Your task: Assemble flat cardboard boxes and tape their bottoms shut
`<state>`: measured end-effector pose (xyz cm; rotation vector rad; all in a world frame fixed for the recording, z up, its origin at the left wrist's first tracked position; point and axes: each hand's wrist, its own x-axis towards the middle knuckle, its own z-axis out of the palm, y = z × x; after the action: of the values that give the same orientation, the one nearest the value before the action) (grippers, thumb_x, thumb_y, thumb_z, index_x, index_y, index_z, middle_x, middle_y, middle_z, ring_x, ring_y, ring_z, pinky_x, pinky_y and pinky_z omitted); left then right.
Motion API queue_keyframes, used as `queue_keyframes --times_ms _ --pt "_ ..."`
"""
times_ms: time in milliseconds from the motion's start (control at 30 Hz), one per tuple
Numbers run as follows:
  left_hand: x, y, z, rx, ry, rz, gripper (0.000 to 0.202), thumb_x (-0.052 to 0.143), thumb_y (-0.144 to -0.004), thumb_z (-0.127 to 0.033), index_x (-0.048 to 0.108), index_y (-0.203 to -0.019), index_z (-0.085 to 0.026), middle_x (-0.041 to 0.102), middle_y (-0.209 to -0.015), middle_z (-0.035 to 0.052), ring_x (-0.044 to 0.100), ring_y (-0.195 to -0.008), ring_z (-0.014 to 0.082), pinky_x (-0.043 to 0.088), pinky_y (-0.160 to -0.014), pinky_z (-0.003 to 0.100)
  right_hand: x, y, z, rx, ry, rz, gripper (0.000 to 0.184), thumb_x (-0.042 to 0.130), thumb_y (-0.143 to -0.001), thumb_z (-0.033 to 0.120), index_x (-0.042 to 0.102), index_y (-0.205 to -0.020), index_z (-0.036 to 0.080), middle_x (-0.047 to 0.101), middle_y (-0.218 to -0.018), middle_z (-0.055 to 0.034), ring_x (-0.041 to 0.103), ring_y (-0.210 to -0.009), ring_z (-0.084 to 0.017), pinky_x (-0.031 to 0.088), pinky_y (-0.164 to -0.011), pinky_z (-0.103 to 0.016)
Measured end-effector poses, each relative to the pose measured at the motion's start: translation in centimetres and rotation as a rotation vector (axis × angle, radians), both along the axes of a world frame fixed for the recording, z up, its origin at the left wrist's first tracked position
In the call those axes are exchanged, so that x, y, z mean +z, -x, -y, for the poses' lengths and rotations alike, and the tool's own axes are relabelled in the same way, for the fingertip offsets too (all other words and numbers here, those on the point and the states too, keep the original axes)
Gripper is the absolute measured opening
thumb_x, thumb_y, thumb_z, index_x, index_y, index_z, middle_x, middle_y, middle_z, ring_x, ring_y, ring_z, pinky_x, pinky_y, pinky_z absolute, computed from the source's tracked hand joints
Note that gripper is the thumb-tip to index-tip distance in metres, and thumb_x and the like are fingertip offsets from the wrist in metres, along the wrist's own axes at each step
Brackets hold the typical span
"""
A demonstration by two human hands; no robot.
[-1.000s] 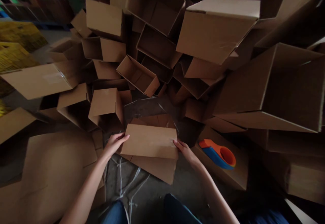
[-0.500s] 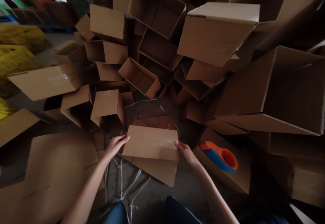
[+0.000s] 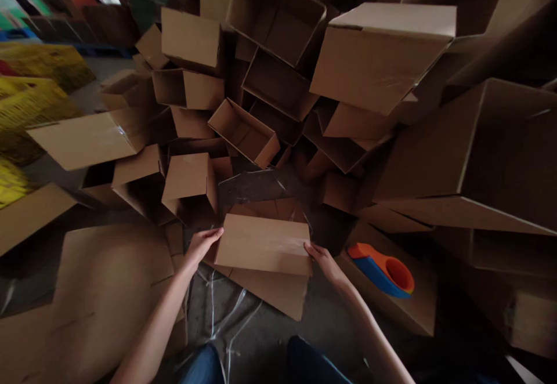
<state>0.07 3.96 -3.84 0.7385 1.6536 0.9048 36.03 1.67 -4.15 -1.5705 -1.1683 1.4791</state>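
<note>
The left hand (image 3: 203,246) and right hand (image 3: 322,257) grasp one carton (image 3: 263,246) between them, at its left and right ends, with the left thumb laid along the near face and the right fingertips pressed by a shiny patch near the opposite edge; the fingers behind are hidden. The carton is in the middle of the scene, just beyond the knees (image 3: 202,365), its plain brown face turned up and its long side running left to right. Below it a sheet of cardboard (image 3: 281,294) sticks out on the near side, set askew — whether the two touch, I cannot tell. White strands (image 3: 213,308) lie on the dark floor (image 3: 266,327), to the left of that sheet's near corner. To the right of the right hand, well apart from it, an orange and blue tool (image 3: 385,271) rests on a brown box (image 3: 420,305). On the left, near the left forearm, lies a broad cardboard panel (image 3: 113,274). Farther off, a heap of open boxes is piled at odd angles: a small tray-like box (image 3: 243,130) tilted in the middle, a pale-topped box (image 3: 383,59) above it to the right, and a large box (image 3: 429,152) at the far right, its mouth dark. Yellow crates (image 3: 37,108) stand at the far left, blurred.
</note>
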Motion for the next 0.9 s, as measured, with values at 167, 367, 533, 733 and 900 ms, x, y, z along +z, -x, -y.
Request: queue_keyframes --times_ms 167,367,533,733,900 --pt "-0.1 0.5 0.3 -0.079 -0.009 0.048 0.062 0.085 -0.042 -0.061 0.08 -0.087 -0.018 0.078 -0.101 0.0108 0.065 -0.113 0.0352 0.048 -0.099 0.042 0.2 0.1 0.1 0.029 0.033 -0.038 0.078 0.065 -0.059 0.082 0.077 -0.092 0.012 0.076 -0.096 -0.0123 0.062 -0.108 -0.037 0.044 -0.097 -0.045" --pt "-1.1 1.2 0.6 -0.107 -0.045 0.069 0.064 0.087 -0.043 -0.058 0.079 -0.094 -0.02 0.076 -0.108 0.0102 0.063 -0.117 0.0341 0.044 -0.104 0.043 -0.3 -0.1 0.2 0.039 0.009 -0.024 0.075 0.063 -0.064 0.08 0.077 -0.092 0.012 0.075 -0.098 -0.0133 0.061 -0.109 -0.036 0.044 -0.097 -0.044" --pt "-1.4 1.5 0.5 -0.131 -0.004 0.087 0.07 0.085 -0.046 -0.059 0.077 -0.103 -0.019 0.074 -0.114 0.0115 0.063 -0.117 0.0341 0.046 -0.101 0.044 -1.1 -0.3 0.1 0.043 0.01 -0.012 0.074 0.062 -0.065 0.08 0.077 -0.09 0.011 0.075 -0.094 -0.0125 0.064 -0.103 -0.035 0.045 -0.095 -0.044" --pt "0.4 -0.1 0.3 -0.096 -0.177 0.048 0.058 0.079 -0.061 -0.054 0.075 -0.107 -0.019 0.071 -0.122 0.0098 0.059 -0.124 0.0317 0.043 -0.106 0.042 -1.3 -0.4 0.2 0.04 0.011 -0.03 0.075 0.062 -0.065 0.08 0.077 -0.093 0.011 0.075 -0.096 -0.0136 0.063 -0.106 -0.036 0.046 -0.094 -0.044" --pt "1.3 -3.4 -0.2 -0.168 -0.192 -0.145 0.06 0.079 -0.064 -0.049 0.069 -0.115 -0.019 0.074 -0.114 0.0116 0.068 -0.107 0.0307 0.052 -0.09 0.039 -1.1 -0.4 0.2 0.045 -0.009 -0.018 0.074 0.062 -0.067 0.079 0.077 -0.095 0.012 0.076 -0.098 -0.0127 0.062 -0.108 -0.036 0.046 -0.095 -0.044"
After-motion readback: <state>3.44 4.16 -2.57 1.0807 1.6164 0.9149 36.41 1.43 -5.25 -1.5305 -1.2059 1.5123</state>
